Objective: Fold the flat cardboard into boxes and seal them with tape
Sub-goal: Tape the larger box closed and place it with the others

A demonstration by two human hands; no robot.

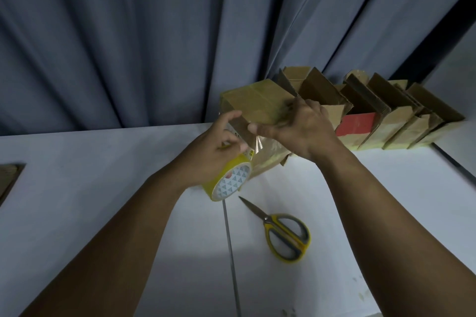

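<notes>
A brown cardboard box (255, 103) is held above the white table (103, 188), its taped face turned upward. My left hand (219, 147) grips a yellow roll of clear tape (229, 183) at the box's near left corner. A short strip of tape runs from the roll up to the box. My right hand (298, 126) lies over the box's right side with its fingers blurred on the top face and the thumb on the near edge.
Yellow-handled scissors (283, 231) lie shut on the table near my arms. A row of open folded boxes (381, 113), one with a red panel, lines the back right edge. Flat cardboard (7, 177) shows at the far left. A grey curtain hangs behind.
</notes>
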